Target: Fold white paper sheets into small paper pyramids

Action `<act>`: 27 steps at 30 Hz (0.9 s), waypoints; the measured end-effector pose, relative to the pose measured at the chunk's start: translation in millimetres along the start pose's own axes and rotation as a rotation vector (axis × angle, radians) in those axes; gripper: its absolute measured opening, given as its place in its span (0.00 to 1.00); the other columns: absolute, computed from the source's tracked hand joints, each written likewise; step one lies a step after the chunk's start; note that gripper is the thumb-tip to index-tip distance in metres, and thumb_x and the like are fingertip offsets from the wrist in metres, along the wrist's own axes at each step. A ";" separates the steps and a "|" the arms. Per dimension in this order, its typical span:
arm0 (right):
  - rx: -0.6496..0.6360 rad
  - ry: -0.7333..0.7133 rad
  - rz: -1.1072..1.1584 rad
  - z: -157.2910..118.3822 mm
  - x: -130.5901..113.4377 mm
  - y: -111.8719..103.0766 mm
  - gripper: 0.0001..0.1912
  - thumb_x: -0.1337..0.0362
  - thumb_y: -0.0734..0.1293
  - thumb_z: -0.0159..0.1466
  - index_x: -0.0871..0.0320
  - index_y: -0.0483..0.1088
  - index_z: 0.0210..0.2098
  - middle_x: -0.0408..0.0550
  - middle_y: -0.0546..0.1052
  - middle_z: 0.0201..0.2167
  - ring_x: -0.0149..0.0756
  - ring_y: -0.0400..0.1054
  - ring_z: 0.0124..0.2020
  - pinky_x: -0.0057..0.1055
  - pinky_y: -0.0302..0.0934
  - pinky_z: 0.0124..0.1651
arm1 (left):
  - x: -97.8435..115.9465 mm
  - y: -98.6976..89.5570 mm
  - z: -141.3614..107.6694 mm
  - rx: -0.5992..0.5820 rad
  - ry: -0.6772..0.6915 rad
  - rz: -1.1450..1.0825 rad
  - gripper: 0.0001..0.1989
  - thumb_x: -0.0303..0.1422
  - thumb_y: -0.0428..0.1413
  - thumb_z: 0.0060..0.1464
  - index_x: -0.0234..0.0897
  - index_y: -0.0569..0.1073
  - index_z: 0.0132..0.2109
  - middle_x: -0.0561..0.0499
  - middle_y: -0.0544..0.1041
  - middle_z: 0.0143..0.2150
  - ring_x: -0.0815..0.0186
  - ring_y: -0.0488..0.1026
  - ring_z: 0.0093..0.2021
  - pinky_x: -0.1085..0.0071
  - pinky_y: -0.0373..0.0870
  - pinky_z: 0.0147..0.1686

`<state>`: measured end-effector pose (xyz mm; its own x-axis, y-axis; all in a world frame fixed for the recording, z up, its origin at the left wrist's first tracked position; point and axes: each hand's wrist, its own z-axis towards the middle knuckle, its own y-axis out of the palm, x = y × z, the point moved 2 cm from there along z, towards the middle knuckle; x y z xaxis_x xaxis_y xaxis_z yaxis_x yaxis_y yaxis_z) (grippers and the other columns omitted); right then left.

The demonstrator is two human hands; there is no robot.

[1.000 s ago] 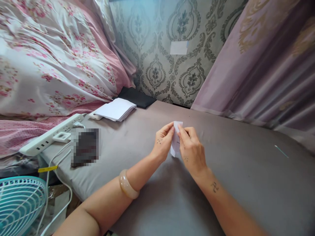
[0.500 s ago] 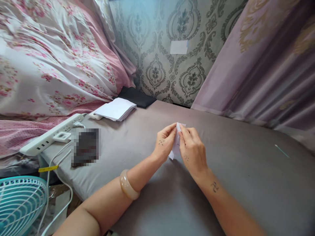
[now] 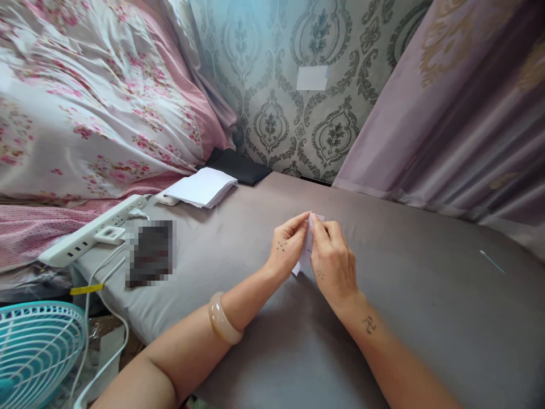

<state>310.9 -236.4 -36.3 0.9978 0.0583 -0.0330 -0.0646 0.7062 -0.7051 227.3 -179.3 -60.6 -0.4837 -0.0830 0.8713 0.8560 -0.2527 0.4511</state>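
A small sheet of white paper (image 3: 306,250) is held upright between my two hands, over the grey-covered surface (image 3: 238,250). My left hand (image 3: 287,243) pinches its upper edge from the left, thumb and fingers pressed together. From the right, my right hand (image 3: 334,254) grips the same paper near the top, its fingertips almost touching those of the left. A lower corner of the paper sticks out below the left hand. Much of the sheet is hidden behind the fingers, so I cannot tell how it is folded.
A stack of white paper (image 3: 202,186) lies at the back left, before a black folded item (image 3: 238,166). On the left edge sit a power strip (image 3: 91,232) with white cables and a blurred dark object (image 3: 151,253). A blue fan (image 3: 38,352) stands lower left. A thin stick (image 3: 491,261) lies right.
The right fingertips have shifted slightly along the top of the paper, closer to the left ones. Both hands keep hold of it. The view has moved a little.
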 end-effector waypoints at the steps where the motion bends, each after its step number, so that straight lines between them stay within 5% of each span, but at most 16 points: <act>1: -0.001 0.011 0.016 0.1 0.0 -0.2 0.22 0.69 0.55 0.69 0.63 0.66 0.59 0.54 0.75 0.38 0.39 0.71 0.36 0.31 0.63 0.28 | 0.4 0.0 0.0 0.000 0.005 0.007 0.14 0.33 0.59 0.53 0.38 0.79 0.47 0.47 0.80 0.47 0.61 0.74 0.49 0.63 0.67 0.55; 13: 0.051 0.204 0.416 7.2 2.8 -2.9 0.18 0.63 0.58 0.69 0.59 0.73 0.53 0.49 0.73 0.35 0.34 0.69 0.34 0.33 0.66 0.40 | 4.2 0.0 -2.4 -0.001 0.021 0.060 0.15 0.33 0.58 0.55 0.38 0.79 0.49 0.47 0.79 0.50 0.60 0.74 0.51 0.62 0.67 0.56; 27: 0.131 0.304 0.570 9.3 5.2 -4.2 0.14 0.61 0.61 0.67 0.56 0.76 0.45 0.50 0.76 0.39 0.36 0.71 0.39 0.35 0.67 0.40 | 2.3 2.6 -4.2 -0.020 0.059 0.081 0.14 0.34 0.59 0.54 0.38 0.79 0.48 0.47 0.80 0.47 0.61 0.75 0.49 0.63 0.69 0.54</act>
<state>316.1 -232.4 -27.0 0.7659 0.2604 -0.5879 -0.5671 0.7044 -0.4268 227.6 -184.3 -58.2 -0.4235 -0.1602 0.8916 0.8892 -0.2617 0.3753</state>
